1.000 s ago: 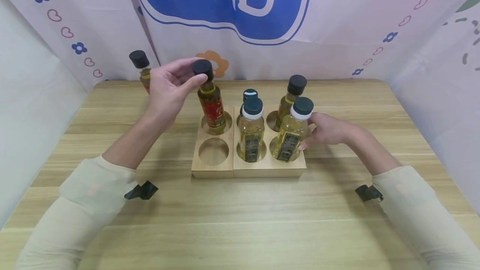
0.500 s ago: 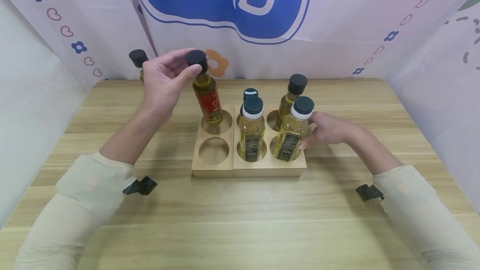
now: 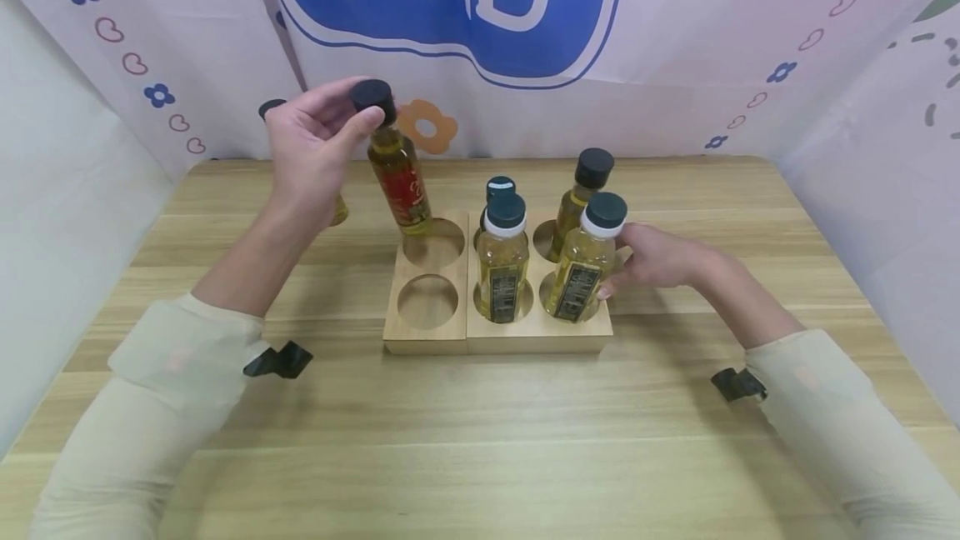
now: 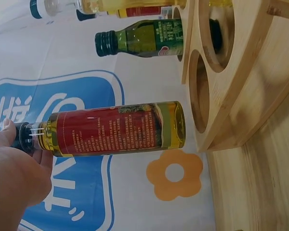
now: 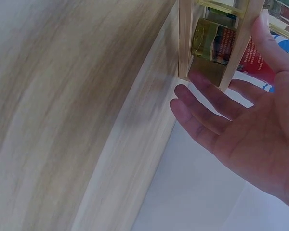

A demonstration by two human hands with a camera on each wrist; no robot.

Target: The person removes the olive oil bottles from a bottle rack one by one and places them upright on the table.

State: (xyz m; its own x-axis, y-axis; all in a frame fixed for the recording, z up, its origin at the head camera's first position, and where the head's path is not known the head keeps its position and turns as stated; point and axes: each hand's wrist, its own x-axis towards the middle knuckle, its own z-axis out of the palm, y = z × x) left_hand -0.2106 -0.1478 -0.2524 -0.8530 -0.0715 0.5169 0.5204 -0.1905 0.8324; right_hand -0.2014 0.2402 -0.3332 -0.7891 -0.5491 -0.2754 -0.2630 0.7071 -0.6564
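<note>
My left hand (image 3: 311, 152) pinches the black cap of a red-labelled oil bottle (image 4: 111, 129). The bottle hangs tilted, its base out of the rear left hole of the wooden bottle rack (image 3: 427, 347). My right hand (image 3: 660, 255) is at the rack's right side; in the right wrist view its fingers spread loosely and the thumb lies against the edge of the top board. Two clear oil bottles with green caps, one front middle (image 3: 504, 273) and one front right (image 3: 581, 269), stand in the rack. Behind them are a green bottle (image 4: 144, 39) and a black-capped bottle (image 3: 577, 205).
Another black-capped bottle (image 3: 341, 211) stands on the wooden table (image 3: 480, 440) left of the rack, mostly hidden by my left hand. A printed cloth backdrop (image 3: 675, 65) rises behind the table's far edge.
My left hand has moved up and left, lifting the red-labelled oil bottle out of its hole. It now covers more of the bottle behind. My right hand has stayed put.
</note>
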